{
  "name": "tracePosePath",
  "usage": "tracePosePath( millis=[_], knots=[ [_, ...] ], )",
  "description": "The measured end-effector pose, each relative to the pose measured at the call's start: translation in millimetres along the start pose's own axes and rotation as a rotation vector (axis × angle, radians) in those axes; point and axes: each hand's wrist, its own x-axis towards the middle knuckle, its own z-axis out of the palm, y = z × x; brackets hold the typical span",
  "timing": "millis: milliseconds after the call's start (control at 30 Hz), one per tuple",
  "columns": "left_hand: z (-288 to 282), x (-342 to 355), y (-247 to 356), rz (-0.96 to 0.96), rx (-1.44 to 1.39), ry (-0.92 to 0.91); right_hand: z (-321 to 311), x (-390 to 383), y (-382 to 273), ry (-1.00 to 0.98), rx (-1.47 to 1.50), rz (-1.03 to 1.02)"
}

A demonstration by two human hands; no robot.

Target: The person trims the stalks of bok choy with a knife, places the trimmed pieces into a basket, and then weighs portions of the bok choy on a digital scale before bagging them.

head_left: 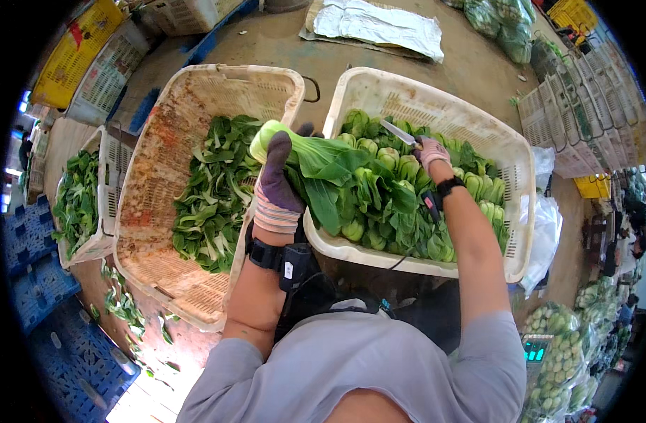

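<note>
My left hand (277, 176), in a purple glove with a striped cuff, is closed round a large bok choy (321, 156). Its pale base points up and left, and its leaves spread toward the right crate. My right hand (433, 151), also gloved, grips a small knife (399, 132) with its blade pointing left. The knife is over a white plastic crate (524, 176) filled with rows of bok choy. To the left, a stained white crate (143, 204) holds a pile of loose green leaves (214, 201). Dark devices are strapped to both my wrists.
A smaller crate (106, 185) of leaves stands far left, near blue pallets (83, 359). Leaves (122, 299) litter the floor. Stacked crates (573, 120) and bagged bok choy (559, 352) are on the right. White sheeting (379, 28) lies beyond the crates.
</note>
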Motion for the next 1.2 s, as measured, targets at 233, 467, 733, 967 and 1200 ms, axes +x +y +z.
tracePosePath(
  millis=[233,467,733,967,1200],
  knots=[
    [-6.8,0.2,0.7,0.106,0.215,0.235,-19.1,-21.8,-77.5,-0.100,0.159,-0.011],
    [4.8,-1.9,0.6,0.103,0.160,0.174,29.9,-85.4,-92.9,-0.359,0.192,-0.208],
    [-9.5,-7.9,-11.5,-0.117,0.307,-0.214,-22.1,-131.3,11.0,-0.654,1.812,-0.283],
    [4.1,-16.0,-20.2,-0.138,0.735,-0.790,-34.2,-137.4,-11.4,-0.382,1.615,-0.513],
    [4.0,-22.1,-37.7,0.048,1.079,-0.914,-53.4,-176.8,-71.1,-0.544,1.751,-0.463]
  ],
)
